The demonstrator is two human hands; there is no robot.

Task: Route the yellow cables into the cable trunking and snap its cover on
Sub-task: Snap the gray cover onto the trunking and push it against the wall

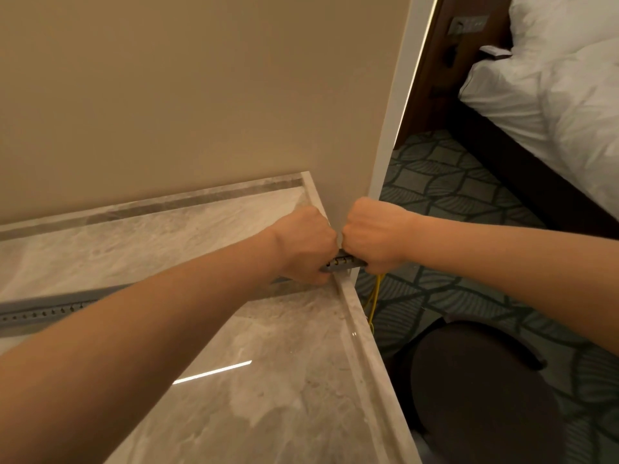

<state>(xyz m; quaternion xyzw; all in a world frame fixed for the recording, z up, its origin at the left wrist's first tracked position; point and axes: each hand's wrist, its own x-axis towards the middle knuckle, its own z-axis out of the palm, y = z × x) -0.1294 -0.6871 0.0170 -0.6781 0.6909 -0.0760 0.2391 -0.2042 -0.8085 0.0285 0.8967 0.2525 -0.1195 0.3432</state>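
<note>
L hand (306, 244) grip on trunking (341, 262) end; R hand (375, 234) grip curled round yellow cables (375, 296)

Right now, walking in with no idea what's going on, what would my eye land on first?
Two bare hands meet at the far right corner of the marble counter: the left hand and right hand both grip the end of a grey cable trunking that runs leftward across it. Under the right hand, yellow cables dangle off the counter edge toward the patterned carpet. A white bed lies upper right.
</note>
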